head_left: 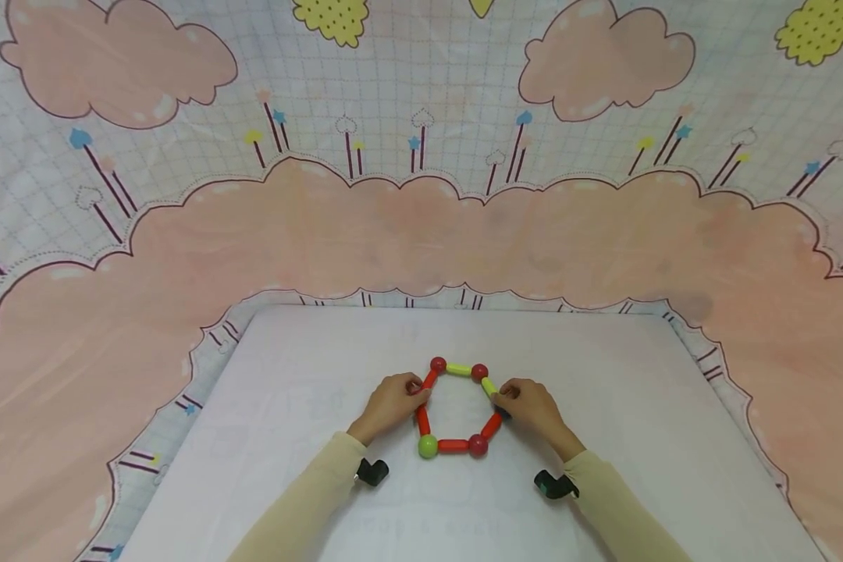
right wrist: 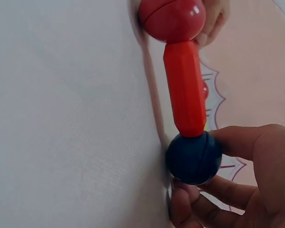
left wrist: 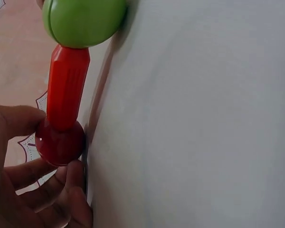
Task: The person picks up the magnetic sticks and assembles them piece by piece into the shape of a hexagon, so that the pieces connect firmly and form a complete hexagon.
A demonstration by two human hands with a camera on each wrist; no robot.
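A ring of coloured balls joined by short rods lies on the white tabletop in the head view. My left hand [head_left: 391,402] pinches a dark red ball [left wrist: 60,146] at the ring's left corner, thumb on one side and fingers on the other. At the right corner, my right hand [head_left: 534,406] grips a dark blue ball [right wrist: 194,159]. Red rods [head_left: 453,446] run along the left and lower sides, with a green ball [head_left: 428,446] and a red ball [head_left: 478,445] at the bottom. Yellow-green rods [head_left: 458,369] form the top and upper right, between dark red balls [head_left: 439,364].
The white tabletop [head_left: 288,507] extends around the ring on all sides. Behind and beside it hangs a pink and white patterned cloth [head_left: 421,234]. Small dark cameras [head_left: 373,472] sit at both wrists, below the light sleeves.
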